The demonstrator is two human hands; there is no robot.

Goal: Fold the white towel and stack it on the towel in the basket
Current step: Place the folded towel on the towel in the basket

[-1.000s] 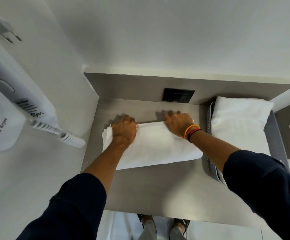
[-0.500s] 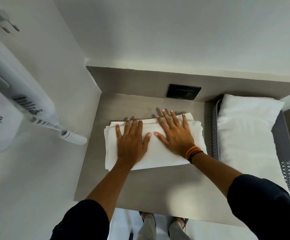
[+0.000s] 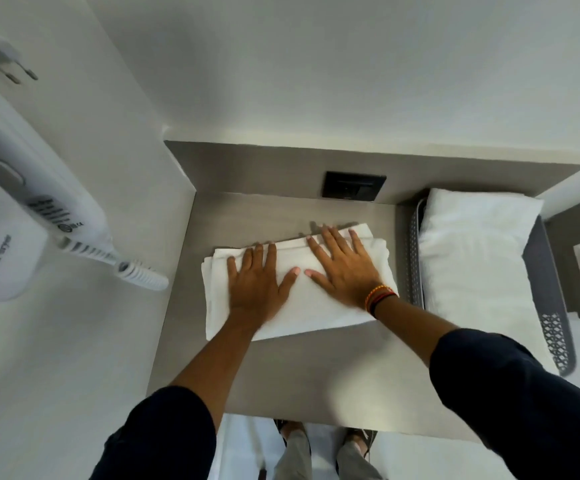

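Observation:
A white towel (image 3: 302, 306), folded into a thick rectangle, lies on the grey shelf (image 3: 316, 375). My left hand (image 3: 255, 282) rests flat on its left half with fingers spread. My right hand (image 3: 345, 268), with bands on the wrist, presses flat on its right half. Neither hand grips the cloth. To the right stands a grey perforated basket (image 3: 551, 306) with a folded white towel in the basket (image 3: 475, 265) filling it.
A white wall-mounted hair dryer (image 3: 21, 209) with a coiled cord (image 3: 139, 275) hangs at the left wall. A black socket plate (image 3: 353, 186) sits on the back panel. Walls close the shelf at left and back. My feet show below the shelf's front edge.
Both hands first gripped the far edge and brought it forward, completing a fold. They then opened and lay flat on the towel, where they stay.

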